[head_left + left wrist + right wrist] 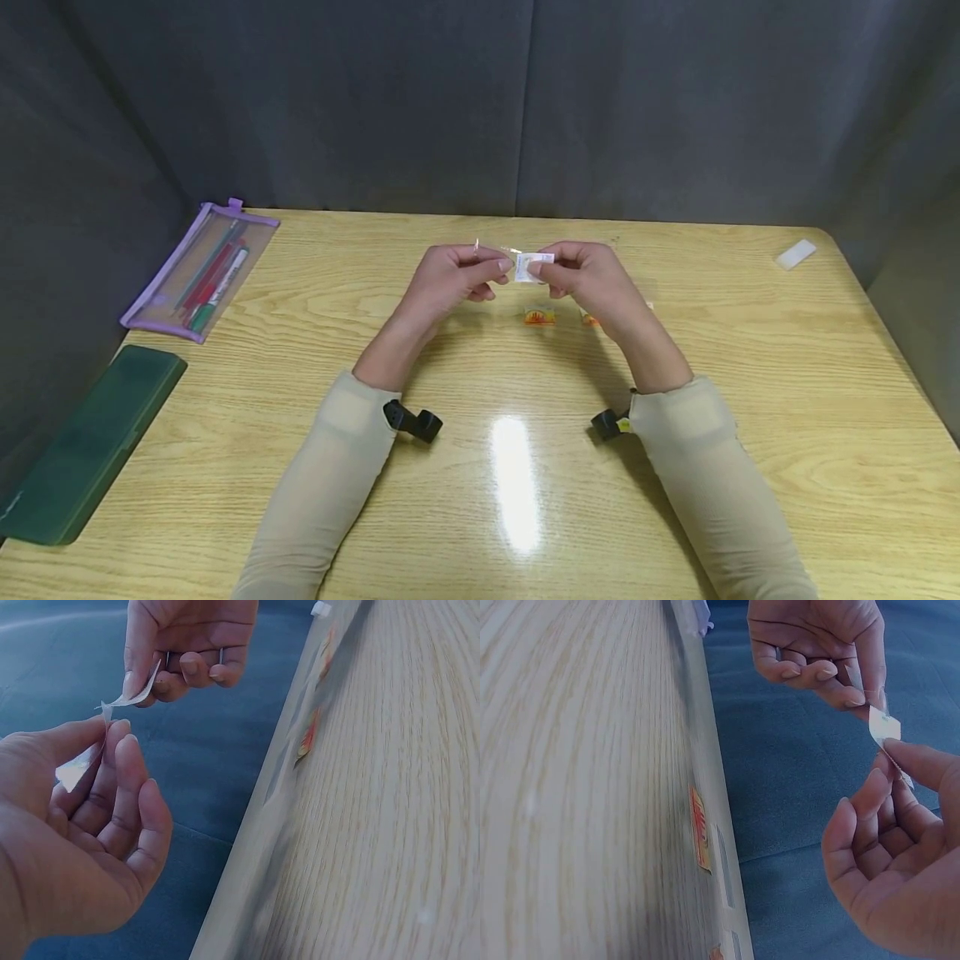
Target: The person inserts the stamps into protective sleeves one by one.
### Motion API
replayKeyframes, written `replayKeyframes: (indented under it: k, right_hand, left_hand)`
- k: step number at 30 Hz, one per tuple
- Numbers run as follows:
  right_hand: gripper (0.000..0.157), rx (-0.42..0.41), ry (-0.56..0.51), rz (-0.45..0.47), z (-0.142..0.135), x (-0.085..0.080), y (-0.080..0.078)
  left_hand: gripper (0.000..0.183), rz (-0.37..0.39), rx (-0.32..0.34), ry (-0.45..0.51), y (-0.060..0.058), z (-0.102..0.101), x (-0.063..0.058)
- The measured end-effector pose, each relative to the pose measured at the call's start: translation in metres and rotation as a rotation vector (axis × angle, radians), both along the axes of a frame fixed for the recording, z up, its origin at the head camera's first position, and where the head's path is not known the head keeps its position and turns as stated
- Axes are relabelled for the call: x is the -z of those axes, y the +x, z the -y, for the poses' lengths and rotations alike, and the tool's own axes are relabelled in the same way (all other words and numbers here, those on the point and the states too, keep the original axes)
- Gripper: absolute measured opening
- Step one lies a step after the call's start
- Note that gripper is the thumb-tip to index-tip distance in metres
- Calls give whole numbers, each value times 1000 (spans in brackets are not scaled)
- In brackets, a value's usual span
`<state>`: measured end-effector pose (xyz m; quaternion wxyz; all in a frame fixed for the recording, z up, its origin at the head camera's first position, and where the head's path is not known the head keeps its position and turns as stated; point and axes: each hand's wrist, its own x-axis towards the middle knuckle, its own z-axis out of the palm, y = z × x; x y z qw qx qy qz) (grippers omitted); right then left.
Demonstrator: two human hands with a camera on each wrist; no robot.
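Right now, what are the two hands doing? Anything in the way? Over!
Left hand: pinching clear shiny film. Right hand: pinching small thin white rectangle. Small red-and-yellow printed piece: on the wooden table, seemingly not blocking.

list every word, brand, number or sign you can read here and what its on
No text is readable in any view.
White slip: faint print, too small to read.
Orange-and-yellow printed piece: red marks, too blurred to read.
Second printed piece, partly hidden: unreadable.
White marker with green cap: dark marks on the barrel, too blurred to read.
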<state>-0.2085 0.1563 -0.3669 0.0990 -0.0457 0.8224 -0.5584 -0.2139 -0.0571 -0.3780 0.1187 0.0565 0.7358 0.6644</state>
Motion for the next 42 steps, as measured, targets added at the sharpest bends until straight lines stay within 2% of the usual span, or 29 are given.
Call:
replayKeyframes:
  k: [6,10,14,21,31,42]
  right_hand:
    - [25,33,-16,-22,-3,0,-1]
    - [27,71,-75,-41,-6,0,-2]
    - [27,103,-131,-63,-6,0,-1]
    - [17,171,-244,-93,-5,-1,1]
    - [16,179,-233,-71,-3,0,-1]
    - [14,179,-249,-89,-4,0,-1]
  left_hand:
    - [27,-23,-50,-13,1,2,0]
    - [23,-25,-44,-5,2,2,0]
    - [25,-8,-46,33,1,2,0]
    - [25,31,-63,114,1,1,1]
    - [26,16,-72,106,1,1,1]
    - [26,26,-36,75,2,1,0]
